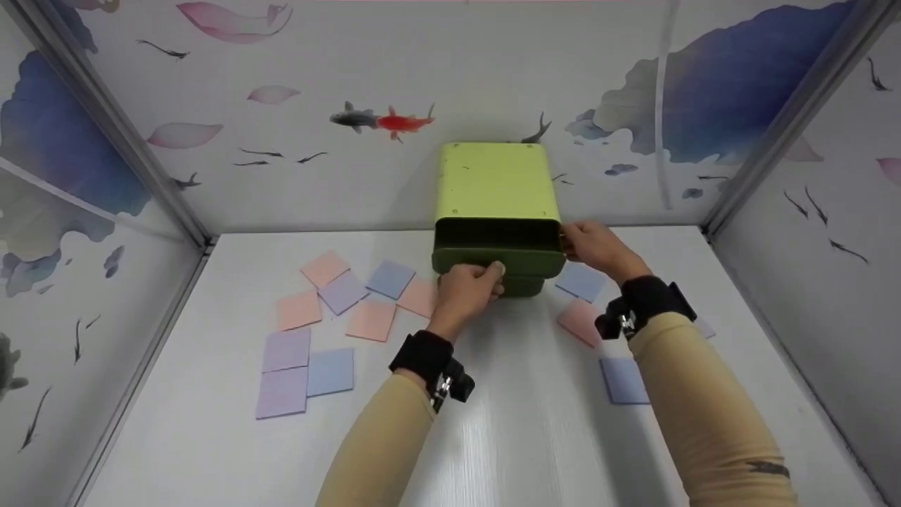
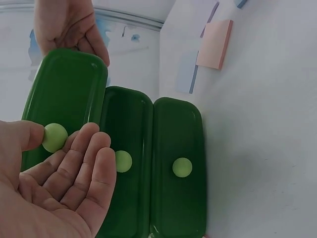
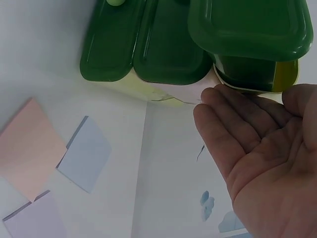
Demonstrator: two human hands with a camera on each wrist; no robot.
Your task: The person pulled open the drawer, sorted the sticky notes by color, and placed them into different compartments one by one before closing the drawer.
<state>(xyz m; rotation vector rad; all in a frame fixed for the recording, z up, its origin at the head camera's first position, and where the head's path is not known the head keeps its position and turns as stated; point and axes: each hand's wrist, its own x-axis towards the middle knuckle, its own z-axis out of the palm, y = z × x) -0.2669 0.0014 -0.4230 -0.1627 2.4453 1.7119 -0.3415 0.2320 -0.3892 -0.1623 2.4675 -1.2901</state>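
Observation:
A small lime-green cabinet [image 1: 496,179] with dark green drawer fronts stands against the back wall in the head view. Its top drawer [image 1: 528,264] is pulled partly out, leaving a dark gap above the front. My left hand [image 1: 464,296] pinches that drawer's round light green knob [image 2: 55,138] between thumb and fingers. Below it, the middle drawer [image 2: 131,208] and the bottom drawer [image 2: 178,213] sit pushed in, each with a similar knob. My right hand [image 1: 598,246] is at the cabinet's right side, fingers nearly straight along it and thumb by the opening's rim.
Several pink, purple and blue square note pads lie on the white table [image 1: 493,422], including a pink pad [image 1: 371,320] left of the cabinet and a blue pad [image 1: 623,380] on the right. Patterned panels [image 1: 295,183] enclose the back and sides.

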